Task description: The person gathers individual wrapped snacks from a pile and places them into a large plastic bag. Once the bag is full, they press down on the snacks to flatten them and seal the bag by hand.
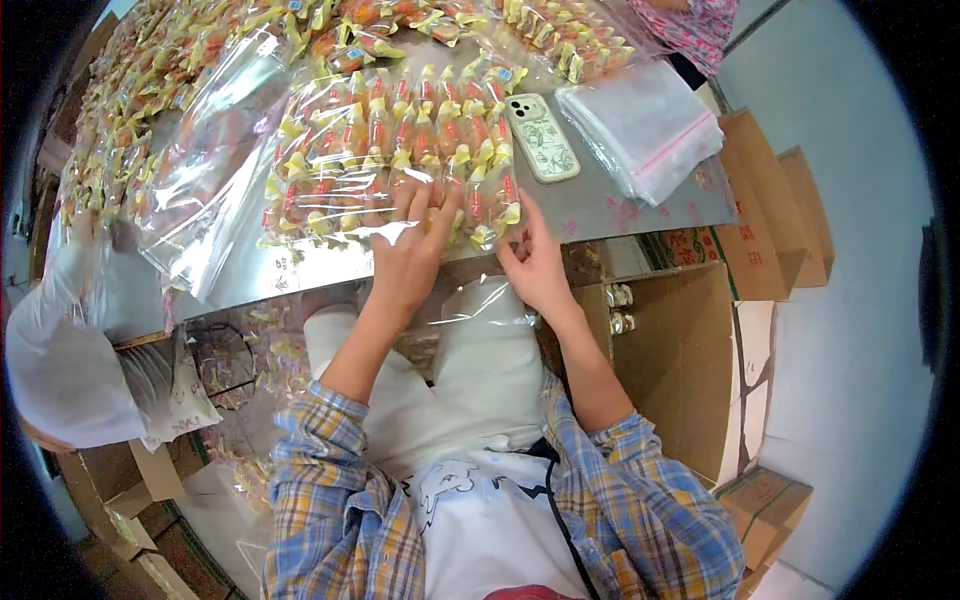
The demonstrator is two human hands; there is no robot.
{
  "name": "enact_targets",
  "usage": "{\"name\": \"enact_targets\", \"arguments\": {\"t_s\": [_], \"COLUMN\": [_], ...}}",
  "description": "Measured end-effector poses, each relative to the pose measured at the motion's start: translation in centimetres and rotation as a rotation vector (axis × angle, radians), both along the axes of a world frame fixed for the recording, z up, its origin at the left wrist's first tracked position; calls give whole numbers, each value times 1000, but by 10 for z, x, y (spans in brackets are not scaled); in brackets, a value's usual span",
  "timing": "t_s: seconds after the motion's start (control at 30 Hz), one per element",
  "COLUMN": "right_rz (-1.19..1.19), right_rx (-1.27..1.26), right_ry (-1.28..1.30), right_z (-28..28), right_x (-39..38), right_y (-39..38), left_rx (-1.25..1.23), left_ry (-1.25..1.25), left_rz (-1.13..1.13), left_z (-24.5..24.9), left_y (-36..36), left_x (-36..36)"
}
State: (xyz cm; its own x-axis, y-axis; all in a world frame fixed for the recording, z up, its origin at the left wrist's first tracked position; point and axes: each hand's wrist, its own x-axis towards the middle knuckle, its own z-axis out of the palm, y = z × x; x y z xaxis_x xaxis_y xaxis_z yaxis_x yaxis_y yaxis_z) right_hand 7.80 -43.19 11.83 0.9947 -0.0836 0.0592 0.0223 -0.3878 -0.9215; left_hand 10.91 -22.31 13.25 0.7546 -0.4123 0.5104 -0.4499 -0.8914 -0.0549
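A clear plastic bag (345, 150) filled with rows of yellow-and-orange wrapped pieces lies flat on the metal table (250, 275). My left hand (410, 240) rests on the bag's near part, its fingers spread over the plastic. At the bag's near right corner is my right hand (535, 255), thumb and fingers closing on the bag's edge. The bag's loose plastic end (485, 303) hangs over the table edge above my lap. Right of the bag lies a phone in a pale green patterned case (543, 138).
A stack of empty clear bags (645, 130) sits right of the phone. Many loose wrapped pieces (190, 60) are heaped at the back left. An open cardboard box (670, 370) stands by my right side. Co-workers' sleeves show at left (65, 350) and top right (700, 30).
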Motion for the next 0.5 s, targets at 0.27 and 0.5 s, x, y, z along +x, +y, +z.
{"name": "enact_targets", "arguments": {"t_s": [0.27, 0.5], "right_rz": [-35, 1], "right_rx": [-115, -184], "right_ry": [-109, -31], "right_z": [-13, 3], "right_x": [8, 6], "right_y": [6, 1], "left_rx": [-248, -288], "left_ry": [53, -92], "left_rz": [-41, 78], "left_z": [-2, -18], "left_y": [-18, -34], "left_x": [7, 16]}}
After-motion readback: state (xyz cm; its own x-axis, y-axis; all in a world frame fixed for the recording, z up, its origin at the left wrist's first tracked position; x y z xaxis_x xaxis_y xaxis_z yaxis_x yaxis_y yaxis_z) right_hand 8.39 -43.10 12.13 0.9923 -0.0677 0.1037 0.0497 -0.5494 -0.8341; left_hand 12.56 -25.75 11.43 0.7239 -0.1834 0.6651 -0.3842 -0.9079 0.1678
